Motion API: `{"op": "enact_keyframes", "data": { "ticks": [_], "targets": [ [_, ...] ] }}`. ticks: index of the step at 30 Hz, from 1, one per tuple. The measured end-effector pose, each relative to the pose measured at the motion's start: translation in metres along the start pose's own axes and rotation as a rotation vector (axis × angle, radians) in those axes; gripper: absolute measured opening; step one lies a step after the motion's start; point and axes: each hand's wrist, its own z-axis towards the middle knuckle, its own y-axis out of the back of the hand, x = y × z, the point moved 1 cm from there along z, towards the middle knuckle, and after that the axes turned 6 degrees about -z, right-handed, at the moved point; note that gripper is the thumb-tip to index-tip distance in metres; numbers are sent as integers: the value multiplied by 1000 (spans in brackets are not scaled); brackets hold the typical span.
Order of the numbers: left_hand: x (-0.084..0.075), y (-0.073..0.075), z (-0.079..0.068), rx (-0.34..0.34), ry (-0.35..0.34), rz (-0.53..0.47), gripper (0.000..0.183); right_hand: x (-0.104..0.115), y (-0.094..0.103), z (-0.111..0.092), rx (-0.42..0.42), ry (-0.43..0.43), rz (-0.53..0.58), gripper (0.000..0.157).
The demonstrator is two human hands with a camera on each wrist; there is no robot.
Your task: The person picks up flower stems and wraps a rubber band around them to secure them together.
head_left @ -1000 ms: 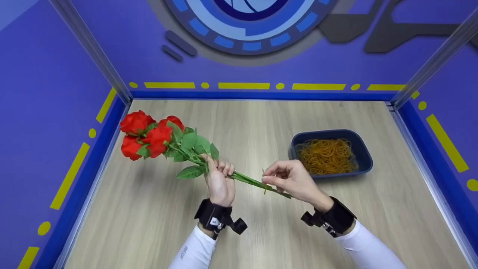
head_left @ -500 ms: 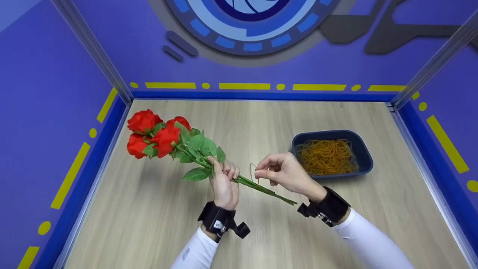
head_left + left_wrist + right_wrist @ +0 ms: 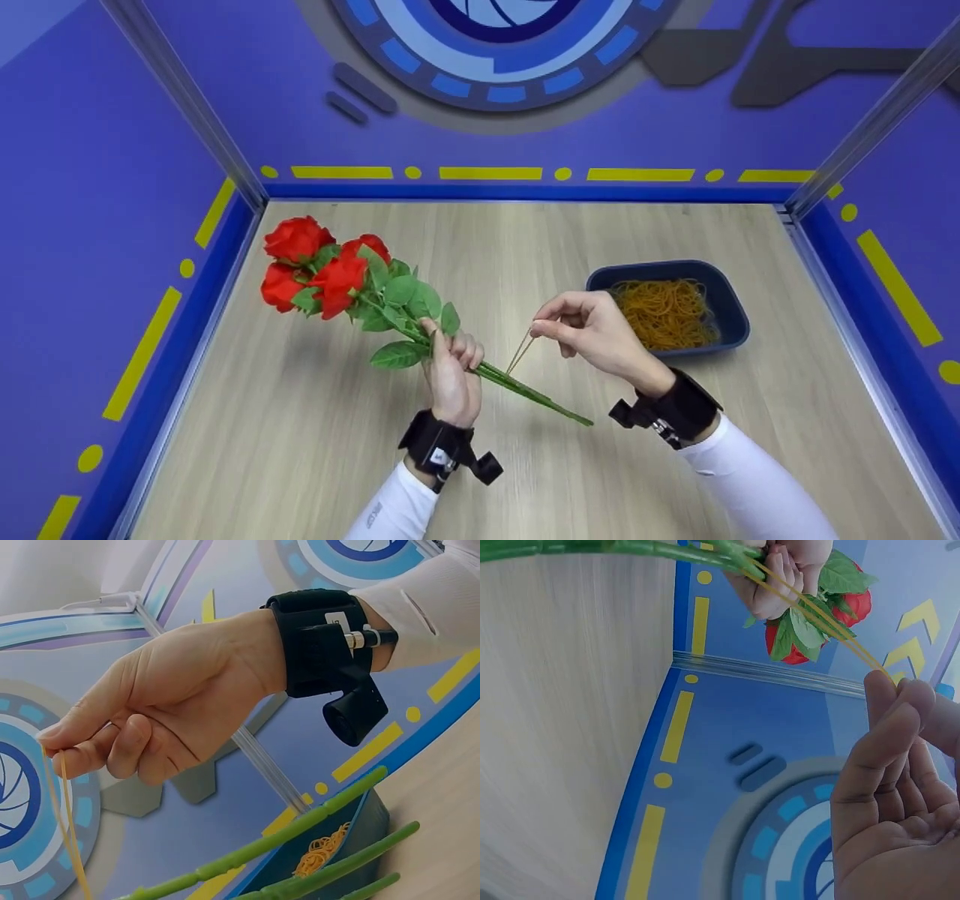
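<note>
My left hand (image 3: 455, 379) grips a bunch of red roses (image 3: 339, 283) by its green stems (image 3: 541, 396), just below the leaves. The blooms point to the back left, and the bare stem ends reach out to the right of the fist. Between thumb and forefinger, my right hand (image 3: 589, 334) pinches a thin yellow-brown rubber band (image 3: 519, 352). This band is drawn taut in two strands from the fingertips down to the stems, close beside the left hand. In the right wrist view, the strands of the rubber band (image 3: 817, 611) run to the stems (image 3: 630, 549).
A dark blue tub (image 3: 731, 319) on the right of the wooden table (image 3: 517, 480) holds a heap of rubber bands (image 3: 664, 311). My right hand overlaps its left edge in the head view. Purple-blue panels (image 3: 480, 142) wall the table at the back and sides.
The right hand has moved back and up from the stem ends, stretching the rubber band from the stems. The left hand and roses have shifted slightly right, and the stem ends have dipped.
</note>
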Motion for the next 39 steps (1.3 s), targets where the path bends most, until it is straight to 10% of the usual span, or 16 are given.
{"op": "enact_keyframes", "data": {
  "ticks": [13, 39],
  "targets": [
    [-6, 5, -7, 88, 79, 14, 51, -15, 18, -5, -30, -42, 437, 9],
    [-35, -31, -18, 264, 113, -234, 52, -90, -32, -14, -74, -155, 379, 6]
  ]
}}
